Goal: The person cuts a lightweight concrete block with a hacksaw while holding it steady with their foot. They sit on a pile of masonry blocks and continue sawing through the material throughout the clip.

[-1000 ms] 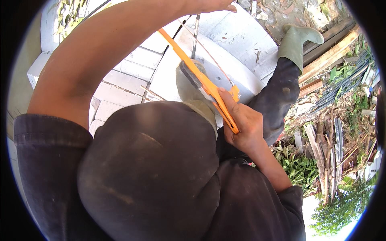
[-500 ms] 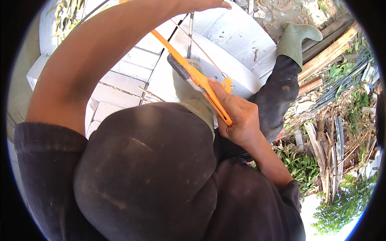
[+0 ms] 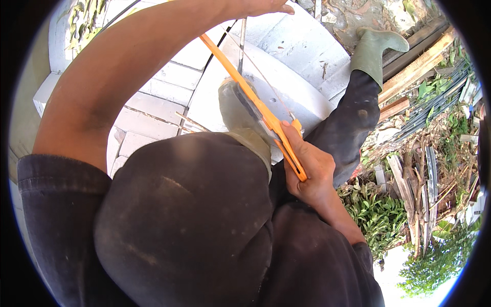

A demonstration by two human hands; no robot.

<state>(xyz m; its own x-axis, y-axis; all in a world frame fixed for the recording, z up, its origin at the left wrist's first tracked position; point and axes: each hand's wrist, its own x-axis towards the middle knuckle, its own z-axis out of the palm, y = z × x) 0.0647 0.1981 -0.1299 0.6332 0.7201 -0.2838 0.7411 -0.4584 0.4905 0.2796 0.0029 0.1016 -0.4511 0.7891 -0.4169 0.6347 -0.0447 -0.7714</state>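
The right hand (image 3: 313,162) is closed around the rear end of the orange hacksaw (image 3: 254,98), which slants over a pale rubber boot (image 3: 230,108). A metal rod (image 3: 242,43) crosses the hacksaw blade (image 3: 264,77) in view; contact cannot be confirmed. The left hand (image 3: 263,5), beyond the hacksaw's front half, is cut off at the upper edge; its grip cannot be told. Advised: align wrist with hacksaw, stroke straight, keep boot clear.
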